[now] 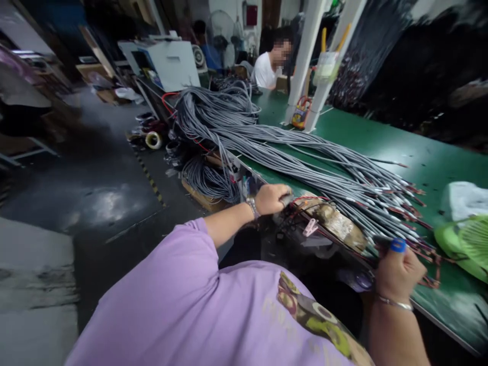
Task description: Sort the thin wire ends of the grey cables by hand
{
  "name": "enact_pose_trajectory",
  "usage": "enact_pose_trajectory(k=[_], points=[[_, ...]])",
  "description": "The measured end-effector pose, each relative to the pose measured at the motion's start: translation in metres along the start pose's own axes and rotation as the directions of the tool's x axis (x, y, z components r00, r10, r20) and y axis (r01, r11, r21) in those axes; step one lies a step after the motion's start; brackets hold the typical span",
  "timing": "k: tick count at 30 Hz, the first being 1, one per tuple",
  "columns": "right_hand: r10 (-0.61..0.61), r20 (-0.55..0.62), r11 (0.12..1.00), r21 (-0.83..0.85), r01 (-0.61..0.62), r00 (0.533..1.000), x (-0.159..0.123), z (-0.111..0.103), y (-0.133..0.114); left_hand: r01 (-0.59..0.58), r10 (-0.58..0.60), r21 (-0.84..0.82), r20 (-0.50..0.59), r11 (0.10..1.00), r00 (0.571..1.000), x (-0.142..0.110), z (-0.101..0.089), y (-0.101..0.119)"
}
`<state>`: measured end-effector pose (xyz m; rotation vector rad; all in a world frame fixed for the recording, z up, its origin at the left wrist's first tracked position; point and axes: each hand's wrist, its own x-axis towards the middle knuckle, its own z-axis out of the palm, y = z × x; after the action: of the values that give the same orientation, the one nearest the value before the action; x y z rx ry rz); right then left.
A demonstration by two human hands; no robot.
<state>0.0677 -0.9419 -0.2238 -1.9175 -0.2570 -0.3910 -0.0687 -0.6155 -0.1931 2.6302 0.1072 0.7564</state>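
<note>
A long bundle of grey cables [274, 152] lies across a green tabletop [381, 140], looped at its left end and running to bare, reddish wire ends near the near edge, at right. The left hand [271, 198] is closed around a small greyish piece [286, 197] at the near edge. The right hand [398, 272], a blue band [398, 245] on one digit, is curled narrow at that edge, beside the cable ends; whether it holds anything is unclear. Between the hands are a taped brown bundle [341, 223] and a pink clip [310, 227]. A green fan [470, 241] stands at right.
</note>
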Motion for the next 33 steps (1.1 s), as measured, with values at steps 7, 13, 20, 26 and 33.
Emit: enact_pose_trajectory(k=[7,13,20,26,33], points=[[0.024,0.072,0.999,0.029,-0.026,0.997,0.005,0.007,0.003,-0.020,-0.041,0.313,0.190,0.950,0.981,0.084,0.015,-0.029],[-0.040,0.082,0.999,0.032,0.037,0.996,0.005,0.009,0.012,-0.152,-0.015,0.474,0.332,0.867,0.943,0.114,0.028,-0.031],[-0.062,0.072,0.998,0.018,0.061,0.995,0.005,0.011,0.011,-0.306,0.051,0.499,0.461,0.811,0.886,0.121,0.013,-0.037],[-0.088,0.086,0.994,0.067,0.083,0.992,0.003,0.012,0.003,-0.240,-0.002,0.501,0.436,0.832,0.900,0.126,-0.001,-0.038],[-0.121,0.098,0.988,0.104,0.111,0.988,0.001,0.011,-0.004,-0.278,-0.024,0.455,0.554,0.846,0.832,0.135,-0.010,-0.033]])
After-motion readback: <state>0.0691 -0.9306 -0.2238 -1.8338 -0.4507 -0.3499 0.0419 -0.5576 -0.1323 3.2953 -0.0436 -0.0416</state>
